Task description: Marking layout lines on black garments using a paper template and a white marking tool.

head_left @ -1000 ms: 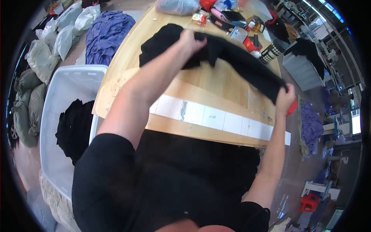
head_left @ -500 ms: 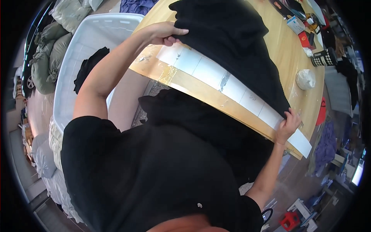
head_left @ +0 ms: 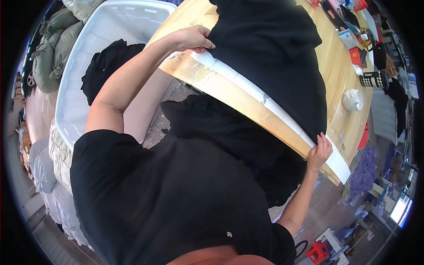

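Cloth (head_left: 271,55) between bin (head_left: 73,106) and cup (head_left: 373,80)

Up and to the right of the right fingers (head_left: 325,143), a cup (head_left: 373,80) bears legible pale lettering on its dark band. Farther beyond those fingers, a red box (head_left: 355,57) carries a small emblem, a white box (head_left: 348,39) fine unreadable print, and a dark case (head_left: 332,18) a reddish label, also unreadable.

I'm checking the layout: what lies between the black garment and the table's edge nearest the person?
In the head view, a white strip along the black garment, then a band of wooden tabletop.
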`<action>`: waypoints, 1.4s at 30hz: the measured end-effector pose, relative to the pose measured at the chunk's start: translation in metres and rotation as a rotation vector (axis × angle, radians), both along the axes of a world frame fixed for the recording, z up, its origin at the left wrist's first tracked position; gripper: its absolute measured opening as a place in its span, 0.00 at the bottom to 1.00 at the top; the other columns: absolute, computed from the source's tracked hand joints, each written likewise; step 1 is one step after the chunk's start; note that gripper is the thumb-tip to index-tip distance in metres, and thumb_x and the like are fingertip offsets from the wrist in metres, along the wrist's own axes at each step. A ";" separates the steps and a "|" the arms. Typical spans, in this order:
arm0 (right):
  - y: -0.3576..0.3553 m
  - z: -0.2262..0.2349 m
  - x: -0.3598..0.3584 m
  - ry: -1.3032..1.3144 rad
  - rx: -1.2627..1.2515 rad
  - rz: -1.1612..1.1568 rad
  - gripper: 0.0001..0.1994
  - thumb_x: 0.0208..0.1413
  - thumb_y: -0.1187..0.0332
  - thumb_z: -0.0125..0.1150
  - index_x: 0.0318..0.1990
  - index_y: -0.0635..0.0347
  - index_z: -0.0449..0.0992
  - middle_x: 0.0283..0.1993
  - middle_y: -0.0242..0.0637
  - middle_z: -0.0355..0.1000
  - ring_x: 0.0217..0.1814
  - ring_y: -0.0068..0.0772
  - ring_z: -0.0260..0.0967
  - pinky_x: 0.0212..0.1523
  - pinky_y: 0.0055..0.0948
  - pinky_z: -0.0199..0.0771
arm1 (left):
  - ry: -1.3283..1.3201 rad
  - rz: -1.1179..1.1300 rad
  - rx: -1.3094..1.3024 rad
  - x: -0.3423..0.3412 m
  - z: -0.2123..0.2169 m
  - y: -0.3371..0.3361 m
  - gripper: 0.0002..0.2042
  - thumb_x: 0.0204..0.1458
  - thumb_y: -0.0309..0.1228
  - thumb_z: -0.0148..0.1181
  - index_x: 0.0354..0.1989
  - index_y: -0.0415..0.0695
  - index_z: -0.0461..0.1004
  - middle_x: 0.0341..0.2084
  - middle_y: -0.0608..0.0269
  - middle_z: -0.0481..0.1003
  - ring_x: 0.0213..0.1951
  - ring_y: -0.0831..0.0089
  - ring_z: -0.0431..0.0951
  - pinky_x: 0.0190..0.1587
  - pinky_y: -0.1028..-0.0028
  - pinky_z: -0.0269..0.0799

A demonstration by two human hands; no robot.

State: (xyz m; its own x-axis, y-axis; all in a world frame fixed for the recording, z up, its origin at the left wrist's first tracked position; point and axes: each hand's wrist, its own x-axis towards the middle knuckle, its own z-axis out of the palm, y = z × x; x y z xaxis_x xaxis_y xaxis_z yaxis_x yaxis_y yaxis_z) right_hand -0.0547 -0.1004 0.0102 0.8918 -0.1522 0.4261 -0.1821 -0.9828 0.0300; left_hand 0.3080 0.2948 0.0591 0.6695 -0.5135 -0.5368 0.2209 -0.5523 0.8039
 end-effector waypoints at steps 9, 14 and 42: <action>-0.003 0.003 -0.011 0.025 0.024 -0.013 0.21 0.39 0.85 0.51 0.44 0.61 0.75 0.50 0.35 0.72 0.50 0.40 0.65 0.54 0.37 0.60 | -0.695 -0.287 0.379 -0.023 -0.012 -0.022 0.11 0.46 0.28 0.61 0.35 0.33 0.72 0.28 0.46 0.74 0.34 0.61 0.76 0.40 0.66 0.70; -0.020 0.017 -0.014 0.046 0.893 -0.020 0.24 0.45 0.84 0.40 0.53 0.69 0.66 0.55 0.48 0.68 0.55 0.38 0.66 0.59 0.29 0.59 | -1.023 0.092 0.201 0.004 -0.024 -0.013 0.19 0.42 0.28 0.65 0.44 0.37 0.72 0.33 0.54 0.73 0.29 0.70 0.75 0.31 0.73 0.73; -0.076 -0.008 0.001 0.134 1.047 -0.085 0.04 0.42 0.79 0.56 0.27 0.61 0.72 0.22 0.33 0.68 0.27 0.23 0.65 0.32 0.26 0.69 | -1.567 -0.755 -0.437 -0.282 -0.075 -0.308 0.07 0.39 0.34 0.53 0.27 0.48 0.73 0.27 0.64 0.66 0.36 0.65 0.65 0.40 0.58 0.61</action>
State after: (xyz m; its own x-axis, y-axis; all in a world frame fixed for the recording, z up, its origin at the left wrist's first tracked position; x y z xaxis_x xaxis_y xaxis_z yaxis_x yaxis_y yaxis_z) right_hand -0.0534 -0.1767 0.0018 0.8909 -0.4508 -0.0552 -0.3097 -0.5139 -0.8000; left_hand 0.0263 -0.0132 -0.0156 -0.0539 -0.8347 0.5481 -0.9873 0.1266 0.0957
